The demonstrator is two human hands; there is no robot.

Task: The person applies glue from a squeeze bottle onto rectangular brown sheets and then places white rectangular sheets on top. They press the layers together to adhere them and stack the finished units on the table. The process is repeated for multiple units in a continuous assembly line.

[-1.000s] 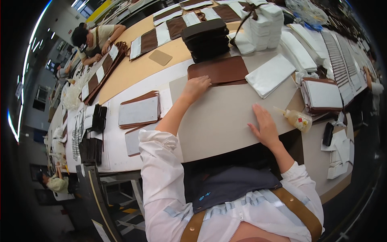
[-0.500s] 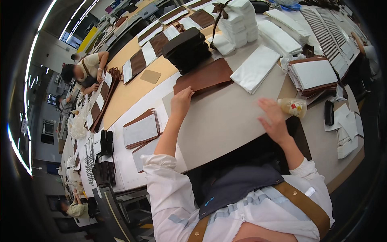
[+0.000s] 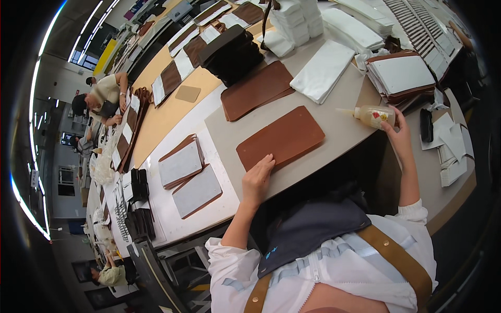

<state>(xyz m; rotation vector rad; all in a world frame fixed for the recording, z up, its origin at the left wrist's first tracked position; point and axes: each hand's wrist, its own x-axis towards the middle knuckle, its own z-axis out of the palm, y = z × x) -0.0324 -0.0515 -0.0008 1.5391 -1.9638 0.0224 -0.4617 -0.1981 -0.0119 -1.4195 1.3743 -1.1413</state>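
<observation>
A flat brown leather piece with rounded corners lies on the grey work board in front of me. My left hand rests flat on its near left corner, fingers spread. My right hand is closed around the base of a small glue bottle that lies tilted on the board's right edge, nozzle pointing left. Further back lies a stack of brown leather pieces, beside a dark stack.
A white sheet stack and brown-edged white panels sit at the right. Two panels lie at my left. A dark phone is at the far right. Other people work at the long table.
A leather piece has come off the far stack and now lies close to me under my left hand. My right hand moved right from the board to the glue bottle.
</observation>
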